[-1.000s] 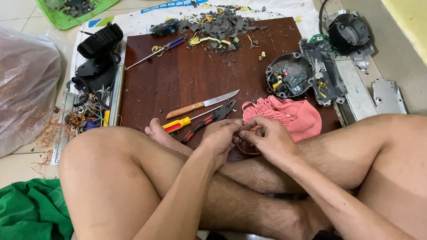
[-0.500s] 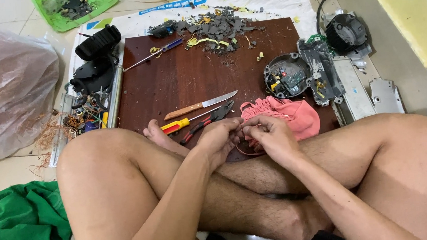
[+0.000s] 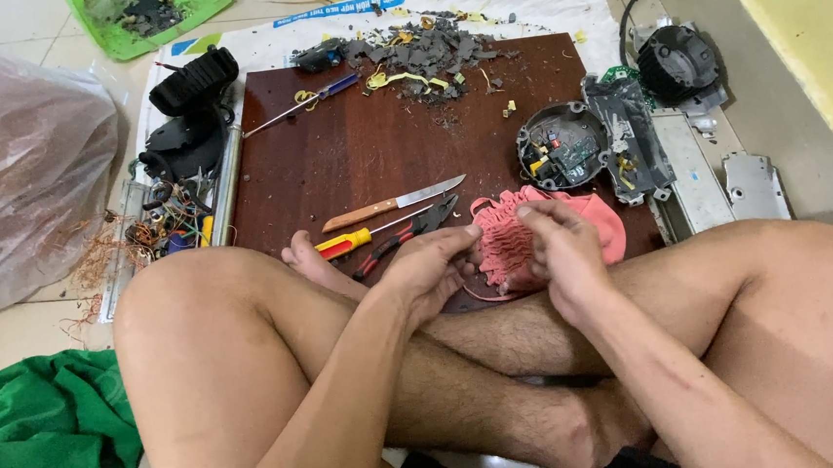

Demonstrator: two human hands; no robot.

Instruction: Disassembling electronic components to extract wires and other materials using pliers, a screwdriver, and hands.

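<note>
Whatever the fingers of the left hand (image 3: 429, 274) and right hand (image 3: 560, 253) pinch between them is too small and too covered to make out. The right hand's fingers hide the middle of the pink ribbed piece (image 3: 505, 242), and its lower rim disappears behind both hands. Beyond the left fingertips, the pliers (image 3: 407, 235) lose their handle ends behind a foot (image 3: 311, 261). Far above the fingers, the green tray (image 3: 191, 10) is cut by the top edge. Well left of the fingers, the clear plastic bag (image 3: 17, 174) and the green cloth (image 3: 31, 447) run off the frame. The grey debris pile (image 3: 423, 53) is too fine to identify.
</note>
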